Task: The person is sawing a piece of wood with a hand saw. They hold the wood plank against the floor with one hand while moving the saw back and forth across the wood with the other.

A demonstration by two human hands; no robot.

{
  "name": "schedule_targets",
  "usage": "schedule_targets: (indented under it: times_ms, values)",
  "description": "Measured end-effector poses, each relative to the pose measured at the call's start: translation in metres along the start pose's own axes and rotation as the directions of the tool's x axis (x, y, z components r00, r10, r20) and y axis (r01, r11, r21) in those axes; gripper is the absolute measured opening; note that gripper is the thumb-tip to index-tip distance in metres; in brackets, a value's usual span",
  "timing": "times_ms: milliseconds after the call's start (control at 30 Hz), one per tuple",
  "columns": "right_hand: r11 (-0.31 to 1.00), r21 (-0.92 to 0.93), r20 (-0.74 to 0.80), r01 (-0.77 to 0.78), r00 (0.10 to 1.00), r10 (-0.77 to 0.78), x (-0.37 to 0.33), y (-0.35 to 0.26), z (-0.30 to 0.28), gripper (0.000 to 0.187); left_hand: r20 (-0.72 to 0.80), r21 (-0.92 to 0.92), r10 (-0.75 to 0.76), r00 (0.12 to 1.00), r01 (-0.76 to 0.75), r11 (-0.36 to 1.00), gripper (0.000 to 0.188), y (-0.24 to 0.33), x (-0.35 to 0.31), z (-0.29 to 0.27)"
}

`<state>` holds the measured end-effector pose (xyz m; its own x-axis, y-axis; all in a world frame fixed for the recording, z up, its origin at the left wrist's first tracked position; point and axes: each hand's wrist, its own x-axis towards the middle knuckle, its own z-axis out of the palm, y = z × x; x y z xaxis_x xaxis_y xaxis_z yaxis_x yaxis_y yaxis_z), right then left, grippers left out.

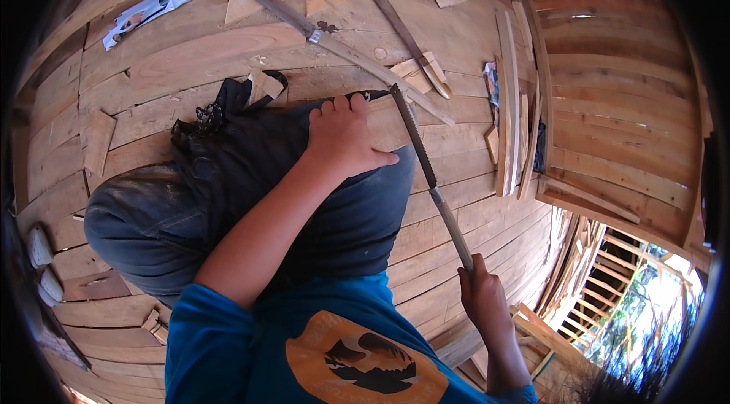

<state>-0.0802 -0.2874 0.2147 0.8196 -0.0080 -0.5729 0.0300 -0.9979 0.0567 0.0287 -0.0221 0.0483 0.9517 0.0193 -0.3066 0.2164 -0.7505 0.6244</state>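
On the right leg (384,210), a wooden board (388,125) is grasped by the curled fingers (342,104) of the left hand (340,134), while a straight-handled handsaw (417,138), its toothed blade at the board's right edge, is gripped in the right hand's (484,297) clenched fingers.

A hand could pass along the floorboards (475,187) between the saw (434,192) and the long planks (506,115) at the right. In front of the right knee, 2 tools obstruct the way: a straight-bladed one (344,52), slanting past the saw's tip, and a dark curved blade (398,27). The left hand (340,130) covers the wooden block's (388,127) left side. Farther left, room opens between the dark cloth bundle (204,119) and an offcut (99,142).
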Motion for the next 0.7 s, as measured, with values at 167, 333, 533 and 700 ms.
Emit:
schedule_targets:
  times_ms: [167, 333, 533, 700]
  values:
    - [1.0, -0.003, -0.003, 0.008, 1.0, -0.008, -0.006, 0.002, -0.002, 0.019, -0.066, 0.008, 0.019, 0.998, -0.019, 1.0, 0.088, -0.003, -0.001, 0.004]
    - [0.999, -0.027, -0.019, 0.047, 0.999, -0.048, 0.014, -0.005, -0.003, 0.018, -0.003, -0.013, 0.036, 0.999, -0.036, 0.999, 0.096, 0.0, -0.002, -0.002]
    - [0.987, -0.031, -0.072, 0.161, 0.984, -0.162, 0.06, -0.021, -0.009, 0.019, -0.07, -0.025, 0.036, 0.997, -0.038, 0.999, 0.091, -0.006, -0.001, 0.004]
    - [0.992, -0.034, -0.062, 0.124, 0.99, -0.126, 0.059, -0.022, -0.007, 0.019, -0.06, -0.034, 0.003, 0.998, -0.005, 0.999, 0.09, -0.002, -0.003, 0.004]
